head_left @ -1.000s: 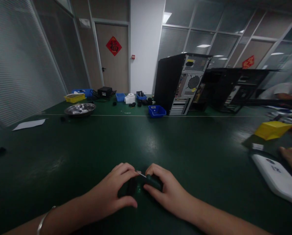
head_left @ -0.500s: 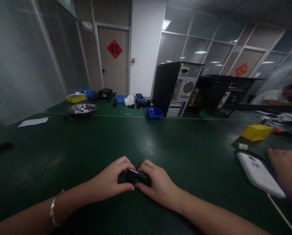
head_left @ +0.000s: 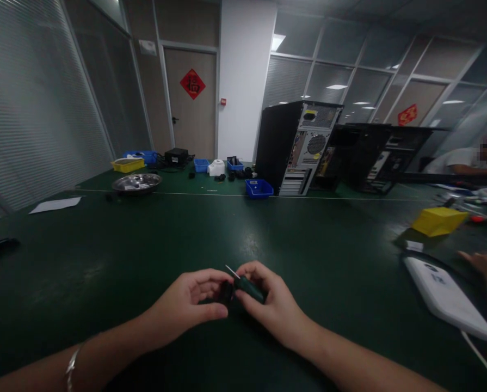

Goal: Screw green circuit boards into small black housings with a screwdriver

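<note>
Near the front of the green table, my left hand (head_left: 196,298) has its fingers curled round a small black part (head_left: 226,293), whose exact kind I cannot make out. Close beside it on the right, my right hand (head_left: 273,302) is closed round the dark green handle of a small screwdriver (head_left: 249,287). The thin metal shaft points up and to the left, past the black part. My two hands almost touch at the fingertips.
A computer tower (head_left: 296,149) stands at the back beside a blue tray (head_left: 259,188). At the back left is a metal dish (head_left: 137,183). On the right are a yellow box (head_left: 439,221), a white device (head_left: 447,296) with a cable, and another person's hand (head_left: 486,267).
The screwdriver has turned in my right hand, so its shaft now shows pointing up and left. The black part has rotated and sits deeper in my left fingers.
</note>
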A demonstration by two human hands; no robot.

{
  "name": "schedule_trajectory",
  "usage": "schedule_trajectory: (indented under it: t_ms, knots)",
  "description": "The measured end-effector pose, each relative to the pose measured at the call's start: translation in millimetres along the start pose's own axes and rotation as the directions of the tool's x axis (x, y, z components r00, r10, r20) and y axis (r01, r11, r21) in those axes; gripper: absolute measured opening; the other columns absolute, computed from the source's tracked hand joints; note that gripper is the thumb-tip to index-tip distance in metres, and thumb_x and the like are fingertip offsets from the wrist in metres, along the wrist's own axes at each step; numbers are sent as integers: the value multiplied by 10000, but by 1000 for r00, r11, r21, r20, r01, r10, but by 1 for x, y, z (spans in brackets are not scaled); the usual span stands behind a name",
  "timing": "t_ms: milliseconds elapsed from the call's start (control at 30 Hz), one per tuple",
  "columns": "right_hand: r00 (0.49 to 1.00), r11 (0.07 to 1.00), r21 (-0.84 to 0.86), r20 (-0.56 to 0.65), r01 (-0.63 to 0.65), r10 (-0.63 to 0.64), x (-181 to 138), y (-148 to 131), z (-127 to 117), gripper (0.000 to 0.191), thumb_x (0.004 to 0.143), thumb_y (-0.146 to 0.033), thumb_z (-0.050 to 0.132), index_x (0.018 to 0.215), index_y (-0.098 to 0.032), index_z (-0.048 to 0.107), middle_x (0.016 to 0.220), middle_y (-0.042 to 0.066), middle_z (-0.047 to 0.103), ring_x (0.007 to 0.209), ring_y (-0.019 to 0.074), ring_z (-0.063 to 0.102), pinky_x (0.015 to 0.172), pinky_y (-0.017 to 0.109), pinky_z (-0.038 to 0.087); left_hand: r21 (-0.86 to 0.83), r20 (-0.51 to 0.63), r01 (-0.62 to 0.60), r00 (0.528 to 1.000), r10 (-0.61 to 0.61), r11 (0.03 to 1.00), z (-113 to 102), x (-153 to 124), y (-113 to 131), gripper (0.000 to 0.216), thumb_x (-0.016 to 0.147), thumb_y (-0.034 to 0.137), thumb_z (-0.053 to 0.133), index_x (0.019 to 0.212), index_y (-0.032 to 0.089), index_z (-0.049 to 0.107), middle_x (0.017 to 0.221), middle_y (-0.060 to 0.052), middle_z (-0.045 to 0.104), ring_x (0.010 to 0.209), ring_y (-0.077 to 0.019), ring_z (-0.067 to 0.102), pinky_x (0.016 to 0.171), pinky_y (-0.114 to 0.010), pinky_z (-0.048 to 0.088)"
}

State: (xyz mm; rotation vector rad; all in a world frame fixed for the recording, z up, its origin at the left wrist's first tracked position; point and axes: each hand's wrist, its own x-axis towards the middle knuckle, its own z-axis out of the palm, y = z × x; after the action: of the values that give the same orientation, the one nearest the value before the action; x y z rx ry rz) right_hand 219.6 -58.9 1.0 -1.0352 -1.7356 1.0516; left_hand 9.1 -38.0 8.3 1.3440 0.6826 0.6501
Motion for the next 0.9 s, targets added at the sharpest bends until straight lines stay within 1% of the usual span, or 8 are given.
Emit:
schedule_trajectory:
  t_ms: [67,233,400,533,600,700,800,900]
  knots:
    - [1000,999,49,8,-18,17,0,0,0,205,811,-134,669,1002,-181,611,886,12,645,820,165,619,744,266,493,-15,8,12,1000,-11,1000,0,0,0,454,739,136,809,1165,147,650,1127,-96,717,1083,-250,646,972,-426,472]
    - [999,990,129,30,-48,45,3,3,-2,146,829,-194,682,964,-173,632,873,23,653,796,174,631,739,289,509,-59,40,-2,999,5,998,-1,2,-2,437,747,136,810,1160,170,673,1137,-88,711,1107,-262,641,999,-450,458]
    - [999,990,132,26,-39,36,7,8,-4,142,815,-183,700,954,-171,672,911,37,643,866,194,619,796,315,490,-85,57,-18,998,22,996,-1,3,-2,440,755,141,809,1173,213,693,1181,-78,678,1118,-268,634,1018,-457,445]
    - [1000,992,129,1,1,-1,9,11,-5,140,798,-161,721,933,-183,694,937,38,648,915,199,615,839,321,475,-106,67,-19,997,26,994,-2,4,-1,421,753,163,813,1158,225,714,1206,-80,655,1133,-276,619,1035,-454,428]
    - [1000,979,202,12,-30,28,9,11,-4,142,801,-167,725,937,-193,694,933,28,652,875,180,630,785,292,495,-120,68,-13,997,21,993,-2,5,-1,423,750,175,817,1158,226,715,1194,-79,654,1127,-278,618,1031,-453,428]
    - [990,923,358,43,-138,131,9,11,-4,191,804,-195,732,986,-212,678,935,10,665,751,133,646,629,225,508,-130,69,-15,997,24,991,-2,5,-1,425,758,178,809,1166,234,704,1161,-71,662,1108,-270,622,1013,-449,440]
    - [983,892,417,15,-172,183,9,10,-5,280,774,-196,766,1028,-217,649,988,14,680,793,135,651,613,204,510,-36,22,-57,998,58,998,-2,5,-1,423,766,189,800,1171,237,689,1132,-68,657,1060,-254,629,961,-421,473]
    - [982,897,406,8,-176,189,8,10,-7,347,759,-178,783,1052,-214,601,974,14,688,838,149,648,673,232,514,243,-36,-137,988,150,960,-3,3,1,442,772,205,789,1196,253,670,1117,-68,636,1030,-248,620,906,-384,498]
